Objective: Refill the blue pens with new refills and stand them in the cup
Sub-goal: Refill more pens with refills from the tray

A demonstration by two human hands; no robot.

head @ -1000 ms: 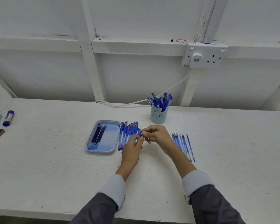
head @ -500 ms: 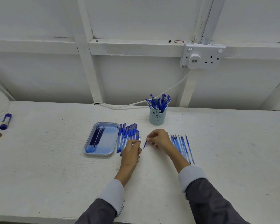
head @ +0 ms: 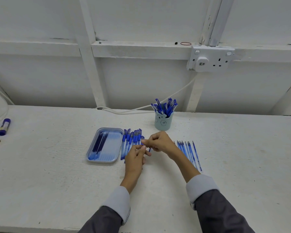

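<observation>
Refill tray (head: 118, 132) left, blue pens (head: 130, 143) beside it; left hand (head: 135, 157) and right hand (head: 160, 142) pinch one pen's parts together, cup (head: 163, 122) behind. Loose fingertip grips could drop a piece among the row.

One cup (head: 163, 122), pens inside too bunched to count. One tray (head: 91, 155). About seven pens in row (head: 131, 142) beside tray. About seven refills (head: 190, 152) right. Two hands.
</observation>
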